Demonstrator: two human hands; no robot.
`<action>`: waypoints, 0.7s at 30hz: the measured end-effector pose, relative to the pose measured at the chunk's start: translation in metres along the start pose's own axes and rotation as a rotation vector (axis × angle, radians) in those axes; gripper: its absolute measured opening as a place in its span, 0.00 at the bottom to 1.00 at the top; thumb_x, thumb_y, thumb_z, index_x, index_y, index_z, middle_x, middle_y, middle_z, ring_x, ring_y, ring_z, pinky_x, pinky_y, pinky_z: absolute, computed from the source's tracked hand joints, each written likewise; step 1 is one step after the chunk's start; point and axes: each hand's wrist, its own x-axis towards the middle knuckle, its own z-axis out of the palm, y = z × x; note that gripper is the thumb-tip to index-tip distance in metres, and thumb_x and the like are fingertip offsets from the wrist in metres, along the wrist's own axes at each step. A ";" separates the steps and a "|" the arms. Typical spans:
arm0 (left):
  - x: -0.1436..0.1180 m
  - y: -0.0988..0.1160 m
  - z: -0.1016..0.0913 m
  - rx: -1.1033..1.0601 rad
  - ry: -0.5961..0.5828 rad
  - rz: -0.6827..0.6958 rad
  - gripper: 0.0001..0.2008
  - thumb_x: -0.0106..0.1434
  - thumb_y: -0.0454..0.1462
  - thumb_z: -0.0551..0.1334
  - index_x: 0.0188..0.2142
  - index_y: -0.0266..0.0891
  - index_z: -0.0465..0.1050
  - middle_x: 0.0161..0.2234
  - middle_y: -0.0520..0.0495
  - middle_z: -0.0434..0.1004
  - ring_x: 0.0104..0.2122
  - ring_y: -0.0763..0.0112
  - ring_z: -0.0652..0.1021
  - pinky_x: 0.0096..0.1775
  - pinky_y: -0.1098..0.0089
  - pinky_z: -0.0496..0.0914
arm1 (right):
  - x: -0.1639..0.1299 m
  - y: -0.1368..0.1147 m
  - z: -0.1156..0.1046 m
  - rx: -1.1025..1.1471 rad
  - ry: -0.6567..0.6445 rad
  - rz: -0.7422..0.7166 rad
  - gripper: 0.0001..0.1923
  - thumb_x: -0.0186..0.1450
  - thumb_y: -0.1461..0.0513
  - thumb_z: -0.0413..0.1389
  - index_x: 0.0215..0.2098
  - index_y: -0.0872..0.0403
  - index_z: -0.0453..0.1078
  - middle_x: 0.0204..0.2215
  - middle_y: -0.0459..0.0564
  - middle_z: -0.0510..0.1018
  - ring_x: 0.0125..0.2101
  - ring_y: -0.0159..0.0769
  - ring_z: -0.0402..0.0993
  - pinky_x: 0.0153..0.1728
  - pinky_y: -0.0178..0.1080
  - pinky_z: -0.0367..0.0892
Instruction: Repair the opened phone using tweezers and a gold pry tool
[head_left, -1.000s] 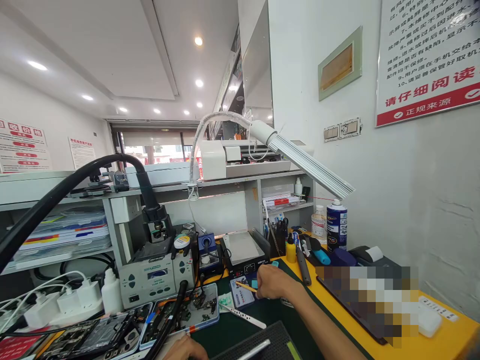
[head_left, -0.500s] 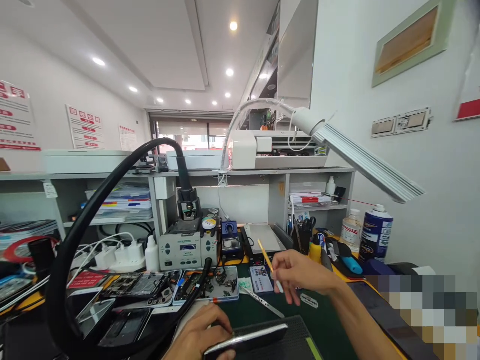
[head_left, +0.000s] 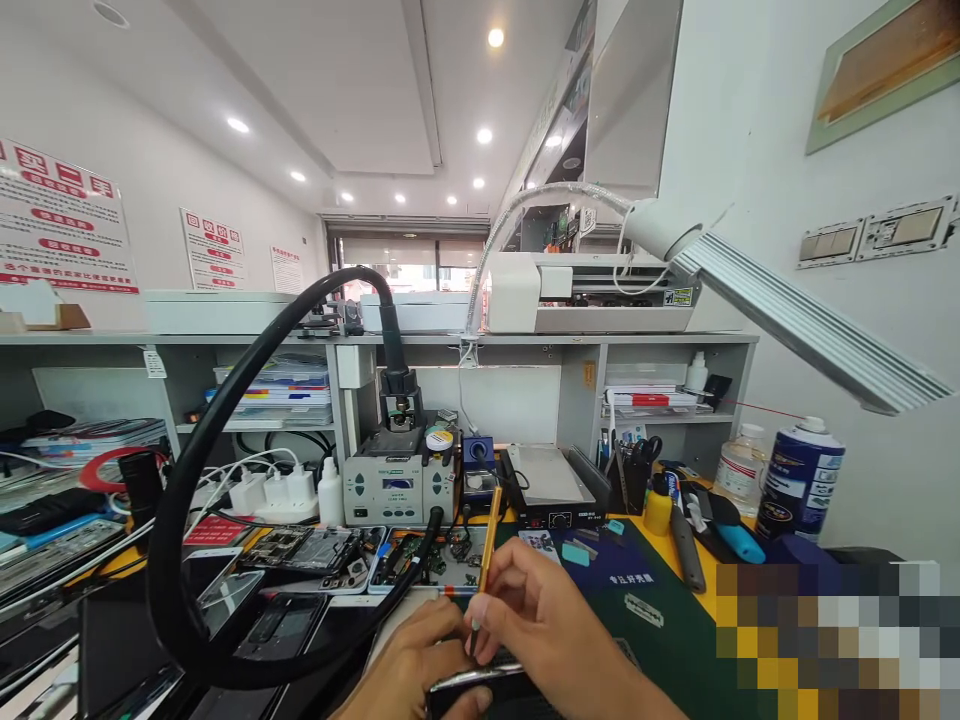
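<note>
My right hand (head_left: pixel 544 625) holds a thin yellow-handled tool (head_left: pixel 486 553) upright, its tip down at the edge of a phone (head_left: pixel 480 685) at the bottom of the view. My left hand (head_left: pixel 409 668) grips that phone from the left and steadies it on the dark green mat (head_left: pixel 645 640). Both hands meet over the phone, whose lower part is cut off by the frame edge.
A thick black hose (head_left: pixel 225 420) loops from the grey soldering station (head_left: pixel 397 485) across the left. Trays of phone parts (head_left: pixel 315 555) lie behind my hands. A hot plate (head_left: pixel 551 485), tool cup (head_left: pixel 634 480), blue spray can (head_left: pixel 799 480) and lamp (head_left: pixel 810 320) stand to the right.
My right hand carried the yellow tool from the mat's far side back to the phone. My left hand came up gripping the phone. The view swung left.
</note>
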 end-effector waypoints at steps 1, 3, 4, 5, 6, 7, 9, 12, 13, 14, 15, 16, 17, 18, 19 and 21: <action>0.000 0.000 0.000 0.001 0.003 -0.002 0.04 0.69 0.35 0.61 0.39 0.42 0.76 0.41 0.45 0.79 0.43 0.61 0.80 0.46 0.65 0.75 | -0.001 0.001 0.003 -0.008 0.008 0.005 0.21 0.67 0.47 0.66 0.38 0.53 0.65 0.29 0.44 0.76 0.29 0.33 0.76 0.35 0.38 0.73; 0.000 0.001 0.000 -0.002 0.007 0.000 0.05 0.69 0.35 0.61 0.41 0.43 0.76 0.41 0.45 0.80 0.44 0.60 0.80 0.46 0.64 0.76 | -0.002 0.004 0.006 -0.028 0.021 0.014 0.20 0.67 0.48 0.66 0.38 0.53 0.65 0.27 0.43 0.75 0.28 0.33 0.76 0.33 0.37 0.72; 0.001 0.001 -0.001 -0.004 0.009 0.003 0.05 0.70 0.35 0.61 0.41 0.43 0.77 0.41 0.45 0.80 0.43 0.60 0.80 0.46 0.64 0.77 | -0.002 0.006 0.007 -0.037 0.023 0.020 0.19 0.67 0.49 0.65 0.37 0.52 0.65 0.27 0.43 0.75 0.28 0.34 0.76 0.32 0.37 0.71; 0.001 0.002 -0.001 -0.005 0.012 0.005 0.06 0.70 0.36 0.61 0.42 0.44 0.78 0.40 0.45 0.80 0.43 0.60 0.80 0.46 0.64 0.77 | -0.002 0.007 0.008 -0.046 0.027 0.022 0.18 0.67 0.51 0.65 0.37 0.52 0.65 0.27 0.43 0.75 0.29 0.34 0.76 0.32 0.36 0.71; 0.001 0.002 -0.001 -0.007 0.017 0.007 0.06 0.71 0.37 0.61 0.42 0.44 0.78 0.40 0.44 0.80 0.42 0.60 0.80 0.45 0.64 0.77 | -0.002 0.008 0.009 -0.055 0.030 0.021 0.16 0.67 0.52 0.65 0.37 0.52 0.65 0.27 0.43 0.75 0.29 0.34 0.76 0.32 0.36 0.70; 0.001 0.002 -0.002 -0.008 0.023 0.008 0.07 0.72 0.37 0.61 0.42 0.44 0.79 0.39 0.44 0.80 0.41 0.60 0.80 0.45 0.63 0.78 | -0.002 0.008 0.009 -0.064 0.036 0.018 0.15 0.66 0.53 0.65 0.37 0.52 0.65 0.27 0.43 0.75 0.30 0.34 0.76 0.33 0.36 0.70; 0.002 0.002 -0.002 -0.010 0.033 0.010 0.07 0.73 0.38 0.61 0.43 0.43 0.79 0.39 0.44 0.80 0.41 0.60 0.80 0.44 0.63 0.78 | -0.001 0.009 0.009 -0.081 0.047 0.008 0.13 0.65 0.56 0.64 0.37 0.52 0.66 0.28 0.43 0.75 0.30 0.34 0.75 0.33 0.36 0.69; 0.002 0.001 -0.001 -0.011 0.039 0.011 0.07 0.72 0.38 0.62 0.42 0.43 0.80 0.40 0.43 0.80 0.41 0.60 0.80 0.44 0.63 0.78 | 0.001 0.010 0.010 -0.109 0.063 -0.010 0.11 0.64 0.57 0.63 0.37 0.52 0.66 0.27 0.42 0.75 0.30 0.34 0.74 0.34 0.36 0.67; 0.001 0.001 -0.001 -0.010 0.040 0.007 0.07 0.72 0.37 0.62 0.41 0.43 0.79 0.40 0.43 0.80 0.42 0.60 0.80 0.44 0.63 0.78 | 0.001 0.011 0.010 -0.118 0.068 -0.014 0.10 0.64 0.58 0.63 0.37 0.52 0.66 0.28 0.43 0.75 0.30 0.34 0.74 0.34 0.37 0.67; 0.001 0.001 0.000 -0.007 0.041 0.002 0.07 0.72 0.37 0.62 0.40 0.43 0.79 0.40 0.43 0.79 0.42 0.60 0.80 0.44 0.63 0.77 | 0.002 0.011 0.010 -0.125 0.068 -0.015 0.10 0.64 0.58 0.63 0.36 0.52 0.66 0.28 0.43 0.76 0.30 0.34 0.74 0.34 0.37 0.66; 0.000 0.001 0.000 -0.004 0.041 -0.005 0.06 0.71 0.37 0.62 0.39 0.42 0.79 0.40 0.44 0.79 0.41 0.60 0.79 0.44 0.64 0.77 | 0.002 0.012 0.010 -0.129 0.069 -0.015 0.10 0.64 0.59 0.63 0.36 0.52 0.66 0.28 0.43 0.76 0.31 0.35 0.74 0.34 0.37 0.66; 0.000 0.000 0.001 -0.001 0.041 -0.011 0.06 0.71 0.36 0.62 0.38 0.42 0.78 0.40 0.44 0.78 0.41 0.61 0.79 0.43 0.64 0.77 | 0.002 0.012 0.011 -0.128 0.067 -0.013 0.09 0.64 0.59 0.63 0.37 0.52 0.66 0.28 0.43 0.76 0.31 0.35 0.74 0.34 0.36 0.66; -0.001 0.000 0.001 0.002 0.042 -0.017 0.06 0.71 0.36 0.62 0.37 0.42 0.78 0.39 0.44 0.78 0.41 0.61 0.79 0.43 0.65 0.77 | 0.001 0.013 0.011 -0.124 0.061 -0.012 0.09 0.64 0.59 0.62 0.37 0.52 0.66 0.29 0.43 0.76 0.31 0.35 0.74 0.34 0.36 0.66; -0.001 0.000 0.001 0.005 0.044 -0.021 0.06 0.70 0.35 0.62 0.36 0.42 0.77 0.39 0.44 0.78 0.40 0.61 0.78 0.42 0.65 0.76 | 0.001 0.013 0.011 -0.118 0.055 -0.012 0.09 0.64 0.60 0.62 0.37 0.52 0.66 0.29 0.43 0.76 0.31 0.35 0.75 0.34 0.36 0.66; -0.001 0.000 0.001 0.007 0.046 -0.024 0.06 0.70 0.35 0.62 0.36 0.42 0.77 0.39 0.45 0.78 0.40 0.61 0.78 0.41 0.65 0.76 | 0.001 0.013 0.011 -0.115 0.049 -0.015 0.09 0.64 0.60 0.62 0.37 0.52 0.66 0.29 0.43 0.76 0.31 0.35 0.75 0.33 0.36 0.66; -0.001 -0.001 0.001 0.010 0.056 -0.027 0.05 0.70 0.36 0.62 0.38 0.42 0.77 0.39 0.45 0.77 0.40 0.61 0.78 0.42 0.65 0.76 | 0.000 0.013 0.011 -0.110 0.047 -0.021 0.09 0.65 0.60 0.62 0.38 0.52 0.65 0.28 0.43 0.76 0.31 0.35 0.75 0.33 0.36 0.66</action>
